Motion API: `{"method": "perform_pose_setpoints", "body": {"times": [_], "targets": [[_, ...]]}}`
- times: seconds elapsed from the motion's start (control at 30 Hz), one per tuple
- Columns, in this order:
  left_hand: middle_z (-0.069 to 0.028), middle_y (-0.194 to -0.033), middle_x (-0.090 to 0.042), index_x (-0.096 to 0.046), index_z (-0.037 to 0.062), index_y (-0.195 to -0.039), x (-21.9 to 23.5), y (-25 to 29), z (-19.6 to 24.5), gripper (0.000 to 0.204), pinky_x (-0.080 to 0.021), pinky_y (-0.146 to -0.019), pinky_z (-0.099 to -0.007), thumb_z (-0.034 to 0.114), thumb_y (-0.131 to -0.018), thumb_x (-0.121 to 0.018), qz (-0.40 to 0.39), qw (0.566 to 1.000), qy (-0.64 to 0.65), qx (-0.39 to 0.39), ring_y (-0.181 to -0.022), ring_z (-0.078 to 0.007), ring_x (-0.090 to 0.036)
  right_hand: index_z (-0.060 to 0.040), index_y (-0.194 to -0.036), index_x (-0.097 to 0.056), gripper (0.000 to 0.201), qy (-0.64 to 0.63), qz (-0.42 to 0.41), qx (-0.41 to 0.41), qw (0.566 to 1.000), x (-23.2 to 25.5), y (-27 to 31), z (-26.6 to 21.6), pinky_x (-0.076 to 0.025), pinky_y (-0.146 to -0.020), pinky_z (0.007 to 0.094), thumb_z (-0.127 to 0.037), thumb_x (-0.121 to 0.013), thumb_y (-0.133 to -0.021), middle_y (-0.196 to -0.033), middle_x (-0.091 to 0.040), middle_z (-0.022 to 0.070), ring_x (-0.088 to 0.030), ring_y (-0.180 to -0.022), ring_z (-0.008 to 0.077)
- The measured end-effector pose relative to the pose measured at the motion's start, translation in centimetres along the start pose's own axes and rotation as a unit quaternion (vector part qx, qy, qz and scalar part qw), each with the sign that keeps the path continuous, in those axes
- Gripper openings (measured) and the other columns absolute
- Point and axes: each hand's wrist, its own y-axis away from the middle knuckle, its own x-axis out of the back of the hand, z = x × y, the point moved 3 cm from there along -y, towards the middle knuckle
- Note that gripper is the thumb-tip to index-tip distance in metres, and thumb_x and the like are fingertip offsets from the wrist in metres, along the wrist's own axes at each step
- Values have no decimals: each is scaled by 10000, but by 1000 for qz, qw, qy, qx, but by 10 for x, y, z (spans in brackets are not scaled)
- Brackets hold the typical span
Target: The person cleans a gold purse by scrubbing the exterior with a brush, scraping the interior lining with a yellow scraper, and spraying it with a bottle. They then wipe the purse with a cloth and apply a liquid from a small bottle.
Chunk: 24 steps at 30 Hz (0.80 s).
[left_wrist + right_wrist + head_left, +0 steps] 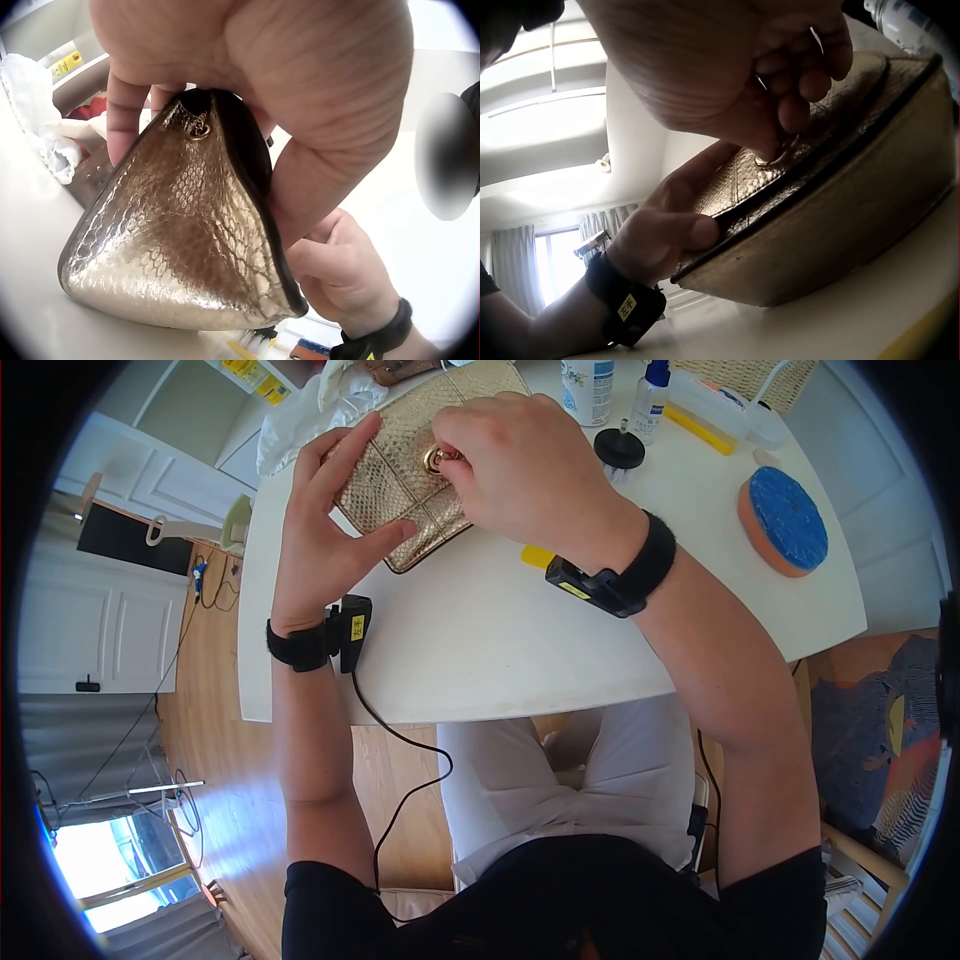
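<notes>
A gold snakeskin-textured bag (pixel 385 480) with dark edging stands on the white table, tilted in the head view. The left hand (pixel 325 530) grips its left end, thumb on the front and fingers over the top edge. At the round gold clasp (pixel 432 460) on the front, the right hand (pixel 530 470) pinches the metal between thumb and curled index finger. The left wrist view shows the bag's side panel (pixel 172 240) with a small ring (pixel 199 133) near the top. In the right wrist view the clasp (pixel 769 160) lies under the right fingertips.
Behind the bag are a white cloth (pixel 300 435) and a brown item (pixel 400 370). To the right stand a spray can (pixel 588 390), a small bottle (pixel 650 402), a black round-topped brush (pixel 619 449), a clear case (pixel 705 410) and a blue-topped orange sponge (pixel 785 520). A cable hangs off the table's front edge.
</notes>
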Motion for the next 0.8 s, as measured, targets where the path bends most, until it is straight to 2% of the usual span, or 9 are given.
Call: {"method": "perform_pose_setpoints", "body": {"times": [0.1, 0.23, 0.3, 0.37, 0.43, 0.77, 0.8], "targets": [[-99, -1358, -514, -557, 135, -1462, 0, 0, 1, 913, -482, -1020, -348, 23, -610, -864, 2, 1000, 7, -3, -1247, -243, -562, -107, -785, -693, 90, -12, 30, 40, 999, -6, 1, 3, -506, -713, 442, -124, -740, -710, -747, -703, 65, -700, -804, 287], [-99, -1360, -510, -556, 130, -1462, 1, 0, 0, 912, -480, -1034, -352, 19, -609, -860, -4, 1000, -2, 3, -1253, -245, -559, -106, -805, -703, 85, -16, 19, 36, 999, -2, 1, 2, -510, -715, 445, -138, -735, -733, -736, -698, 64, -699, -792, 294], [-97, -1359, -511, -556, 134, -1463, 0, 0, 0, 914, -482, -1025, -349, 19, -609, -860, 0, 1000, 3, -3, -1247, -243, -561, -73, -792, -658, 90, -26, 4, -16, 1000, 1, 1, 2, -522, -666, 448, -142, -713, -808, -740, -668, 91, -660, -749, 323], [-95, -1359, -512, -556, 137, -1463, 0, -1, 2, 915, -484, -1017, -345, 18, -608, -860, 3, 1000, 8, -8, -1242, -241, -563, -79, -795, -682, 104, -15, 0, -22, 1000, 2, 0, 2, -521, -689, 444, -174, -725, -796, -724, -680, 89, -679, -744, 311], [-89, -1423, -452, -485, 59, -1500, 1, 0, 4, 945, -409, -1167, -357, -33, -633, -851, -25, 999, 12, 19, -1344, -227, -496, -86, -798, -706, 125, -3, -3, -29, 1000, 2, 0, 2, -519, -711, 440, -206, -737, -784, -708, -692, 87, -697, -739, 299], [-92, -1416, -459, -491, 75, -1499, 0, 0, 3, 951, -423, -1153, -357, -29, -628, -856, -24, 1000, 5, 16, -1334, -226, -508, -90, -721, -713, 172, 22, -6, -35, 999, -1, 2, -1, -513, -662, 424, -238, -737, -806, -630, -668, 103, -691, -651, 291], [-99, -1391, -480, -522, 107, -1483, 0, 0, 2, 932, -453, -1098, -358, -7, -621, -860, -13, 1000, 8, 9, -1295, -237, -533, -93, -712, -719, 172, 14, -5, -38, 999, -1, 2, -1, -515, -655, 427, -235, -730, -808, -620, -665, 103, -688, -635, 294]]}}
